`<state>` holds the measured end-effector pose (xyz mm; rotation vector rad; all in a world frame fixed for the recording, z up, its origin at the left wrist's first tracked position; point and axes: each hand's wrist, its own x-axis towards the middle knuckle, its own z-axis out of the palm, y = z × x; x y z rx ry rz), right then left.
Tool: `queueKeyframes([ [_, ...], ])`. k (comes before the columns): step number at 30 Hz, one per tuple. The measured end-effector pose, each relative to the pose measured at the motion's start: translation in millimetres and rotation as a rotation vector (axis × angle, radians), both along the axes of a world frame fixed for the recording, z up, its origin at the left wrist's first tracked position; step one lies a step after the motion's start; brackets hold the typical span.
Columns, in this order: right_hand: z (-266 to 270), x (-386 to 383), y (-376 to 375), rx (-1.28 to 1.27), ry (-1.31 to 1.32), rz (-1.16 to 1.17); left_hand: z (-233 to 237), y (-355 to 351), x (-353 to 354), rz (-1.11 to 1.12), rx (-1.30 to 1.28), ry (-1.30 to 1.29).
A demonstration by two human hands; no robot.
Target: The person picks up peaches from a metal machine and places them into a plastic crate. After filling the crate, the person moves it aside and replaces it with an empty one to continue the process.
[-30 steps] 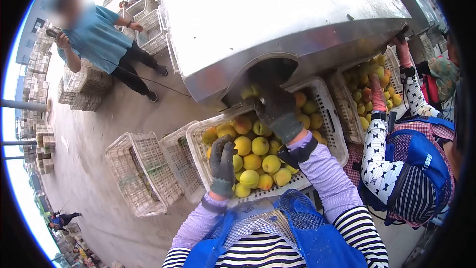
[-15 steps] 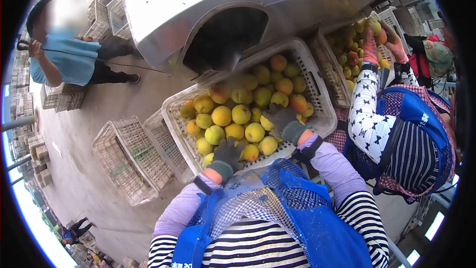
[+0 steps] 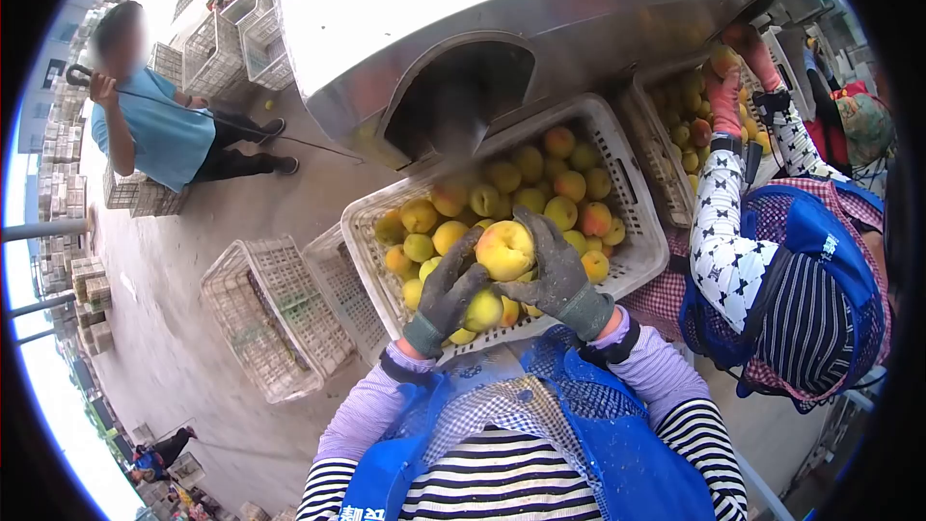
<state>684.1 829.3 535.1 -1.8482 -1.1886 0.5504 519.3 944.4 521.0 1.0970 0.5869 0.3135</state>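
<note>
Above the near part of a white plastic crate (image 3: 632, 275), a large yellow peach with a red blush (image 3: 504, 251) sits between my two gloved hands. My left hand (image 3: 446, 297), in a dark grey glove, curls against its left side. My right hand (image 3: 558, 275), gloved alike, wraps its right side with fingers curved over the top. Just below my left thumb shows another yellow-green peach (image 3: 484, 310), partly covered. Several yellow, green and reddish peaches (image 3: 569, 185) fill the crate beneath, and my hands hide some of them.
A metal machine with a dark chute opening (image 3: 458, 87) overhangs the crate's far side. Stacked crates (image 3: 280, 318) stand on the floor at left. At right, a co-worker (image 3: 743, 260) handles peaches over a second crate (image 3: 666, 150). A person in a blue shirt (image 3: 159, 125) holds a cord.
Both hands have risen from among the peaches in the crate and come together, now around a large peach. The co-worker's hands and the view have shifted slightly.
</note>
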Motion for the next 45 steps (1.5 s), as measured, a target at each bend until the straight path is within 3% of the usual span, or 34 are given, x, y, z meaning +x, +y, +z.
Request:
queueKeyframes([
  [6,16,8,49,0.124,-0.370,-0.129,-2,31,18,0.112,0.260,-0.093],
  [8,37,15,82,0.059,-0.435,-0.182,33,31,31,0.317,-0.085,-0.143],
  [11,30,26,124,0.024,-0.482,-0.228,14,42,8,0.277,-0.237,-0.200],
  [13,-2,38,146,0.081,-0.525,-0.181,4,42,1,0.327,-0.050,-0.122],
  [15,6,39,168,0.047,-0.571,-0.152,7,42,-6,0.405,-0.333,-0.176],
  [16,8,43,180,0.009,-0.567,-0.128,-7,38,-12,0.331,0.106,-0.119],
  [19,21,41,184,-0.125,-0.483,-0.138,-14,47,-22,0.173,0.664,-0.029],
  [20,28,41,182,-0.171,-0.446,-0.153,-12,46,-22,0.223,0.408,-0.082],
  [23,45,15,121,0.190,-0.359,-0.017,-4,39,-19,0.346,-0.364,-0.261],
  [25,37,-12,80,0.079,-0.402,0.118,2,39,-17,0.375,-0.856,-0.411],
  [28,18,-38,52,0.023,-0.488,0.157,16,25,-10,0.278,-0.735,-0.384],
  [34,16,-25,50,0.133,-0.142,-0.008,7,21,10,0.384,-0.365,-0.112],
  [36,14,-23,48,0.156,-0.317,-0.048,7,21,9,0.344,0.187,-0.042],
  [38,20,-21,51,0.120,-0.458,-0.073,3,22,9,0.321,0.496,-0.007],
  [41,35,-17,63,0.024,-0.578,-0.134,-6,25,5,0.364,0.413,-0.076],
  [44,26,2,96,0.046,-0.592,-0.230,-8,25,-4,0.462,-0.014,-0.185],
  [45,12,12,115,0.081,-0.654,-0.222,-16,24,-10,0.470,0.015,-0.143],
])
